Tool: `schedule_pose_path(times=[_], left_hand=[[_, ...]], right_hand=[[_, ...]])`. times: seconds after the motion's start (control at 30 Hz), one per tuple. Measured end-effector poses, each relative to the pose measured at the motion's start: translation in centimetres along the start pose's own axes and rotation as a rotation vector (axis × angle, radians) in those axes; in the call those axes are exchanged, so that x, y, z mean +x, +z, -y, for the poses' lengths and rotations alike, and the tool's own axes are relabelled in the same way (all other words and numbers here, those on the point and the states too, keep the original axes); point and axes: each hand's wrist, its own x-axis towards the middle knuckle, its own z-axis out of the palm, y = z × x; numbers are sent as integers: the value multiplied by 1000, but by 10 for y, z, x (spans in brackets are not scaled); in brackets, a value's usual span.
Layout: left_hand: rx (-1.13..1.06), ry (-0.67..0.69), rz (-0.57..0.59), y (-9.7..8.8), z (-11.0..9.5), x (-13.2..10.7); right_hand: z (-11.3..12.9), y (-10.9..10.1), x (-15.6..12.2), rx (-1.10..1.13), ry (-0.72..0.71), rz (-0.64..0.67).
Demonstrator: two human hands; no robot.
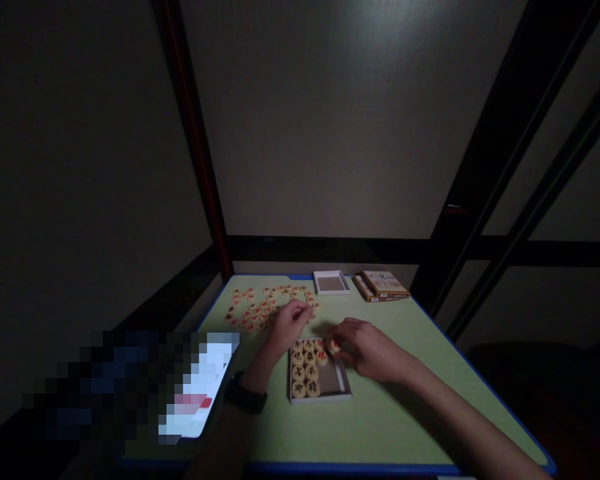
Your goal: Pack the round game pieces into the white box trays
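Observation:
A shallow white box (343,383) lies on the green table (380,427), holding several round pale game pieces with black and red characters. My right hand (363,347) is at the box's upper right corner, fingers pinched on one round piece (333,346). My left hand (290,323) reaches over the loose pile of round pieces (260,307) spread at the table's far left, its fingertips closed on a piece at the pile's edge. A dark watch sits on my left wrist.
An empty white box lid (331,282) and a brown printed box (381,285) lie at the table's far edge. A lit phone (203,387) rests at the left front. Dark bed-frame bars stand behind and to the right. The table has a blue rim.

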Motion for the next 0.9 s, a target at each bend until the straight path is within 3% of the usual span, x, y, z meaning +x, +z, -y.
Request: schedule_pose_path(times=[0.17,0.33,0.9], left_hand=[[369,47,0,4,13,-2],[661,71,98,5,4,-12],[611,102,178,7,-2,-15]], right_hand=[[16,9,1,-228,52,128],[21,24,3,-342,39,177],[26,21,2,-370,82,149]])
